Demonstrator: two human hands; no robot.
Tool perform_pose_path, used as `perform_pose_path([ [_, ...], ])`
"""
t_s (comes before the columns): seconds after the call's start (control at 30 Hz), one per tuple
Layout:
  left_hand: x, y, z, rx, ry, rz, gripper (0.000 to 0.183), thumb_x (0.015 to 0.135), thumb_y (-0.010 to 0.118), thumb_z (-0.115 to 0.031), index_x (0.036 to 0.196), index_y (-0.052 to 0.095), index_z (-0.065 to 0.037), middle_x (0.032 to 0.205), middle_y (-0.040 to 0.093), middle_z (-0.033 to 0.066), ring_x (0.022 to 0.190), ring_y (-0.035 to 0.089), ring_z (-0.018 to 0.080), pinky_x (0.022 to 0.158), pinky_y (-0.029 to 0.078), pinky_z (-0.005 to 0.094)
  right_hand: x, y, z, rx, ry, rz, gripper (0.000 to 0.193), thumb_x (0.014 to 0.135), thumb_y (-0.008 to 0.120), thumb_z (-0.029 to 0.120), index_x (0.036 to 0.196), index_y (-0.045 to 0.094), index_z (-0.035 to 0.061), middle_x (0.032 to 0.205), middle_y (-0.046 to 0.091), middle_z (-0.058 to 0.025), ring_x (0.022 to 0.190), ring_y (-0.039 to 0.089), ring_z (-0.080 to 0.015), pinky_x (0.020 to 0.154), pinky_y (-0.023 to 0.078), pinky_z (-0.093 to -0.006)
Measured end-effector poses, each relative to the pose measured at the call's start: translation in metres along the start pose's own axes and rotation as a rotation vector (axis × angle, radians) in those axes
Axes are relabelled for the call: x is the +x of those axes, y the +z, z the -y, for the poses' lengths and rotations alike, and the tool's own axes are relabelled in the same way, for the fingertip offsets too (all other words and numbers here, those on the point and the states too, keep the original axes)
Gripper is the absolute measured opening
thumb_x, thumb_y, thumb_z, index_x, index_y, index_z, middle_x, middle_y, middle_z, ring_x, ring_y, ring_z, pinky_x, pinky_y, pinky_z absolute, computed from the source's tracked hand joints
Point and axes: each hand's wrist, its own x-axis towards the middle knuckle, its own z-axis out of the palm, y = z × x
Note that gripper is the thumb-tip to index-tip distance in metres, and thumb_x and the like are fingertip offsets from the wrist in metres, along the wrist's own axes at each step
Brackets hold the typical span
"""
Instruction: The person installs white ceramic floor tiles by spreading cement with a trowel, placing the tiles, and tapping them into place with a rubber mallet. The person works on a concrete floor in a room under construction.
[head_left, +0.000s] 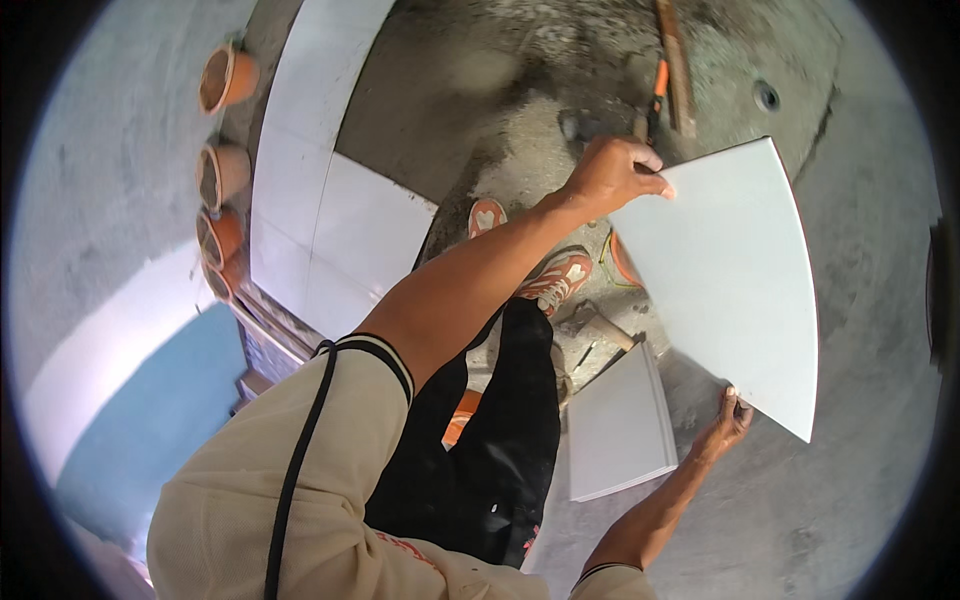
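Observation:
A large white tile (725,270) is held up off the floor on my right side, tilted, with its glossy face showing. My left hand (618,178) pinches its far left corner between thumb and fingers. At the near edge, my right hand (728,422) grips the same tile; some of its fingers are hidden beneath. A short stack of white tiles (622,425) lies on the floor near my right forearm. Partly behind that stack sits a hammer-like tool with a wooden handle (612,330).
Laid white tiles (300,190) run along the left beside bare mortar (440,90). Terracotta pots (228,78) line the far-left edge. Ahead lie an orange-handled tool (660,80) and a wooden strip (677,70), with a round pipe opening (766,96) to their right.

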Motion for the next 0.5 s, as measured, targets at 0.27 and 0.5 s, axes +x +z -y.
perform_pose_path([
  [0.27,-0.092,-0.173,0.038,-0.156,-0.372,-0.269,0.045,0.081,0.094,-0.034,0.104,0.079,0.002,0.086,0.076,0.0135,0.067,0.072,0.0133,0.062,0.057,0.0285,0.023,0.145,0.154,-0.285,-0.212,0.336,0.023,0.095,0.081,0.022,0.097,0.067,0.0027,0.084,0.062,-0.0015,0.078,0.054,-0.012,0.072,0.045,-0.0299],
  [0.5,-0.174,-0.304,0.135,-0.351,-0.728,-0.678,0.051,0.082,0.093,-0.031,0.109,0.076,0.008,0.091,0.077,0.0138,0.074,0.076,0.0174,0.063,0.062,0.0277,0.045,0.422,0.23,-0.416,-0.516,0.924,0.033,0.097,0.079,0.027,0.099,0.065,-0.0024,0.084,0.058,0.001,0.075,0.05,-0.0084,0.066,0.042,-0.0274],
])
